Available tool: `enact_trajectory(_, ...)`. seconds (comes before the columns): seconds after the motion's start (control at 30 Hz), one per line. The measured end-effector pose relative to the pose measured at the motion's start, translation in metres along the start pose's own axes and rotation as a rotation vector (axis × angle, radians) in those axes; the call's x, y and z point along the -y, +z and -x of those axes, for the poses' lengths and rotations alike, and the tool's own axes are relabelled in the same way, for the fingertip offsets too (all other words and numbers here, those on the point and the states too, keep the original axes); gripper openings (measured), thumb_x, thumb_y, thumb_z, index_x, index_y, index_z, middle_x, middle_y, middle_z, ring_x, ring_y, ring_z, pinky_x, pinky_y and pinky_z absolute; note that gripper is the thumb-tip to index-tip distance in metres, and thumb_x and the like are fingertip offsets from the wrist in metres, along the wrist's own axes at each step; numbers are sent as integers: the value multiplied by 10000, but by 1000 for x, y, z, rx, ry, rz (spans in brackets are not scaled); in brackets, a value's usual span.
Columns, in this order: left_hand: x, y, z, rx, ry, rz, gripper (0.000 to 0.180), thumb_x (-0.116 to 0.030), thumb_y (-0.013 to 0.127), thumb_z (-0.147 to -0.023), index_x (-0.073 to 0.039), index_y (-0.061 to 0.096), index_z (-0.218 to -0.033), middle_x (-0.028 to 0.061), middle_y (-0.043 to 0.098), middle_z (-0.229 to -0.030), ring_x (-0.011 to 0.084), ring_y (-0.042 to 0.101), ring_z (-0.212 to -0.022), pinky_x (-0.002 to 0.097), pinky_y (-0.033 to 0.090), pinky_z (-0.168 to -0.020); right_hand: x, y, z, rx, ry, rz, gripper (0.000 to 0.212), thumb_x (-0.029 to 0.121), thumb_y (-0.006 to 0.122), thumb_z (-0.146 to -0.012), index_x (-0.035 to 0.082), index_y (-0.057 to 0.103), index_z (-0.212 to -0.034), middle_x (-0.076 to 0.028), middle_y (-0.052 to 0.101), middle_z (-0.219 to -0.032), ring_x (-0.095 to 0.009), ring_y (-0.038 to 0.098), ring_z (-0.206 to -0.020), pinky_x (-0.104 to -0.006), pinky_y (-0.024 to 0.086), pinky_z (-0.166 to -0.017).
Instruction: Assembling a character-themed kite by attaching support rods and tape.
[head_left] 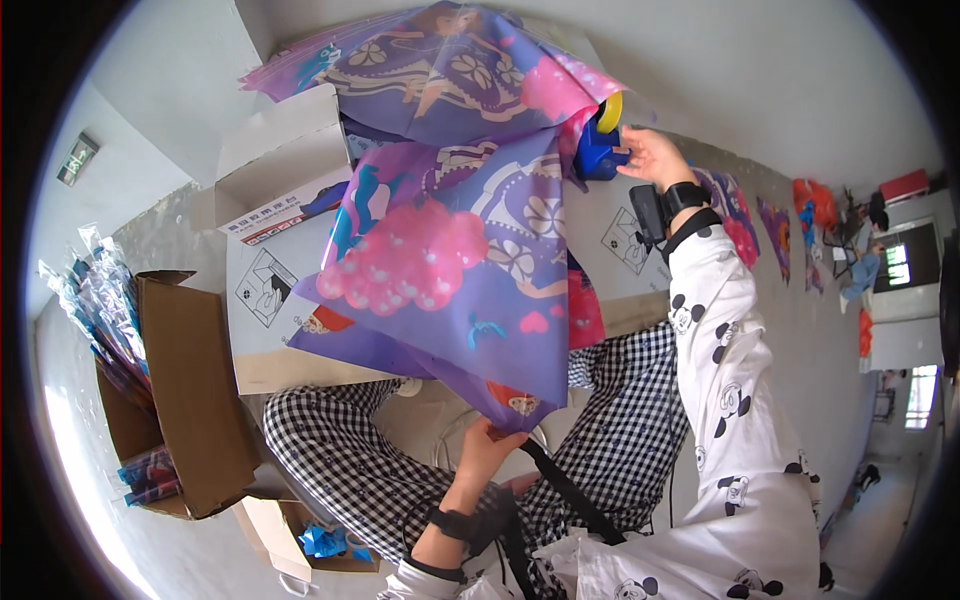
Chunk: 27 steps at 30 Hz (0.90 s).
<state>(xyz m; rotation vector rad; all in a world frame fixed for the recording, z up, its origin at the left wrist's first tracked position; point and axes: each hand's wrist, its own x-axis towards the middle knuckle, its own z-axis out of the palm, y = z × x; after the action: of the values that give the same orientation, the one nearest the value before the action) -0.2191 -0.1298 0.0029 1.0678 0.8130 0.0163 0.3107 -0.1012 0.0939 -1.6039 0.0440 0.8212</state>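
A shiny purple printed sheet (pixel 470 290) with pink bubble clouds and white flowers drapes over a cardboard-topped work surface toward my lap. Its near corner is pinched between the thumb and fingers of my left hand (pixel 485 455). At the far right of the surface stands a blue tape dispenser (pixel 597 155) with a yellow roll (pixel 609 112). My right hand (pixel 655 160) is at the dispenser's right side, fingers stretched toward its front edge and slightly apart. Whether a piece of tape is at the fingertips is too small to see.
More printed sheets (pixel 430 75) lie piled at the back. An open white box (pixel 285 165) stands back left. On the left, a brown carton (pixel 190 400) holds plastic-wrapped bundles (pixel 100 300). A small box (pixel 310 540) with blue pieces sits lower left. Another person (pixel 862 270) is far right.
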Motion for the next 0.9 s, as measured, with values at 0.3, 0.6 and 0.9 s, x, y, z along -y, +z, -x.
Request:
enact_trajectory(0.3, -2, 3, -1, -12, 16, 6, 272, -62, 761, -783, 24, 673, -1025, 56, 694, -882, 123, 631, -785, 269, 502, -719, -45, 1, 23, -160, -218, -71, 233, 104, 681, -892, -43, 585, -1046, -142, 596, -1088, -298, 600, -1036, -457, 522, -952)
enact_trajectory(0.6, -10, 3, 1, 3, -41, 0, 269, -111, 762, -805, 25, 669, -1018, 55, 689, -873, 123, 626, -774, 260, 489, -708, -108, 6, 9, -142, -639, -161, 149, 80, 626, -945, -61, 592, -982, -136, 622, -986, -231, 642, -933, -401, 536, -962)
enact_trajectory(0.9, -20, 10, -7, 27, -69, 55, 308, -244, 688, -902, 17, 663, -1063, 47, 688, -932, 111, 626, -798, 252, 499, -728, -127, 55, 238, 177, -615, 146, 142, 153, 581, -983, 26, 590, -1047, -79, 649, -1080, -178, 615, -1067, -304, 469, -902)
